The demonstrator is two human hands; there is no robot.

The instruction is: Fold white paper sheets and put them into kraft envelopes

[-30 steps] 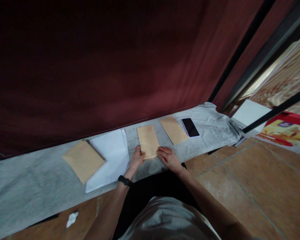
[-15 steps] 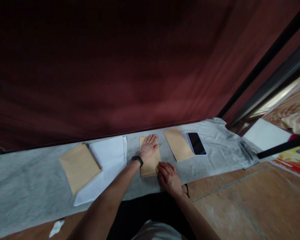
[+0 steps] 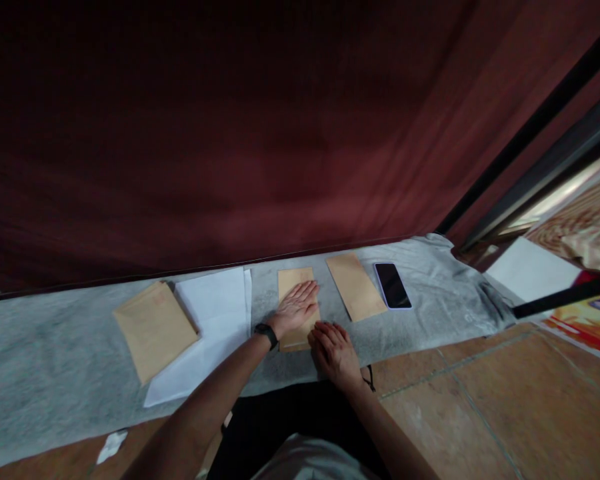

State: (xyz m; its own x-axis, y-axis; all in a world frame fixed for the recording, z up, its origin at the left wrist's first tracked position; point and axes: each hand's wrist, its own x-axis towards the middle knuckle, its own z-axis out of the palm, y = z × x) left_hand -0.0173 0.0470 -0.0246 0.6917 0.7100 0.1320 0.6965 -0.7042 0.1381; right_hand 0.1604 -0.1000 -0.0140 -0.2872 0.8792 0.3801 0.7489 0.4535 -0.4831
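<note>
Middle envelope lies flat on worktop, beneath left hand, grip unclosed, fingers straight. Right hand at envelope's near right edge; cannot tell whether grip pinches.

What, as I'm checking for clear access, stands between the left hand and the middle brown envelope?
Nothing visible: the left hand lies flat across the middle brown envelope. The right hand is at that envelope's right edge; the phone and another brown envelope lie apart, to the right.
</note>
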